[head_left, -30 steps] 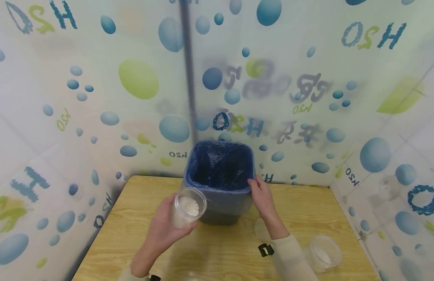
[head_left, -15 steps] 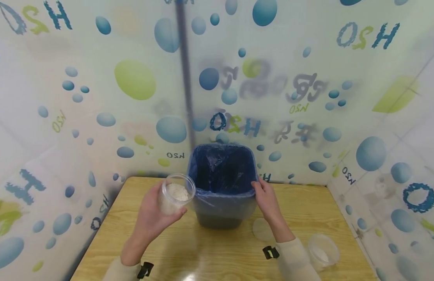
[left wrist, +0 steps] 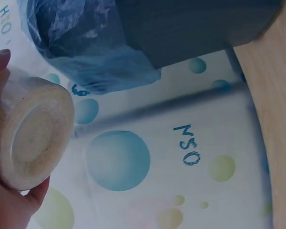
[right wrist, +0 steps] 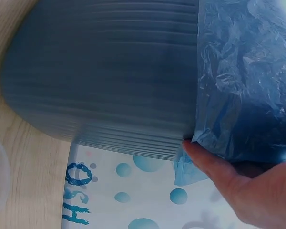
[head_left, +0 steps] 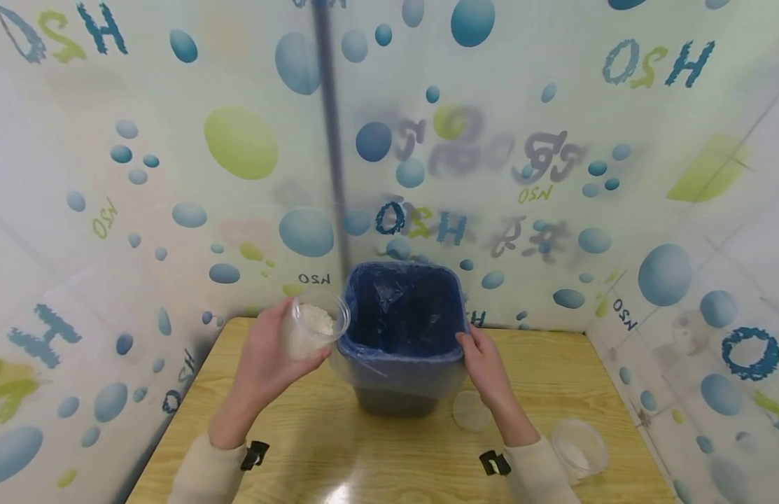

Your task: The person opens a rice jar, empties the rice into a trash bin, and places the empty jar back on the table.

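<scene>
My left hand grips a clear plastic jar part filled with a white, grainy substance. The jar leans with its open mouth toward the bin; its round base faces the camera in the left wrist view. Just right of it stands a grey trash bin lined with a blue plastic bag, whose edge folds over the rim. My right hand holds the bin's right rim through the bag. In the right wrist view, that hand lies at the edge of the liner, against the ribbed bin wall.
A round clear lid lies on the wooden table right of the bin. Farther right stands another clear tub with some white contents. A patterned sheet with bubbles and letters rises behind the table's back edge and along both sides.
My left hand has carried the jar up and left, from in front of the bin to its left side. The bin has shifted slightly right and toward me with my right hand on it.
</scene>
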The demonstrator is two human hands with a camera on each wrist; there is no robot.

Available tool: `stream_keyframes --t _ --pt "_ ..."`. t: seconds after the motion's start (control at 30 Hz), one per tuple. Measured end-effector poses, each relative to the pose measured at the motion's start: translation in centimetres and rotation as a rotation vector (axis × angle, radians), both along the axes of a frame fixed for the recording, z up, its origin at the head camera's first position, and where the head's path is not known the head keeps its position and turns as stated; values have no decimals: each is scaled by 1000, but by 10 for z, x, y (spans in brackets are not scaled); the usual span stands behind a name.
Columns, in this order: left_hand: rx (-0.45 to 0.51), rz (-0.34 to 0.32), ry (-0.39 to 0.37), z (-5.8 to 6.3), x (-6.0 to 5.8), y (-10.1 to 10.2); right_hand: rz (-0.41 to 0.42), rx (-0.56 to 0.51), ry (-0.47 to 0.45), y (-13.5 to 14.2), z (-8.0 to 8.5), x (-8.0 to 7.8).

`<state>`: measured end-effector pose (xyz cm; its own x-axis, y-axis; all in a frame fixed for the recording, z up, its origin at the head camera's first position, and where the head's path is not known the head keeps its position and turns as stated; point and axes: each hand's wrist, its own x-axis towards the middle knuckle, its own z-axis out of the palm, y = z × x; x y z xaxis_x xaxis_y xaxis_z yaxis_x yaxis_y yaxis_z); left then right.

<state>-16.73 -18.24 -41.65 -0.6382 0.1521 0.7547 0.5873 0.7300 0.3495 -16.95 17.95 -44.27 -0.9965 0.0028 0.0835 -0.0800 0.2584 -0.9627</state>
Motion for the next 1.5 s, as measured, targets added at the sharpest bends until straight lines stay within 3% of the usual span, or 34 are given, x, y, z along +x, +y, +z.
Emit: stream_keyframes --t 0.23,0.5,1.1,1.5 --pt "-71 3 67 20 -13 4 -4 -2 21 0 -1 3" --pt "-113 -15 -6 37 -23 11 5 -20 17 0 -4 2" --pt "-227 34 -2 39 -28 22 -10 -17 8 0 -4 5" --pt "-301 36 82 37 -26 33 -18 -15 5 1 -2 6"
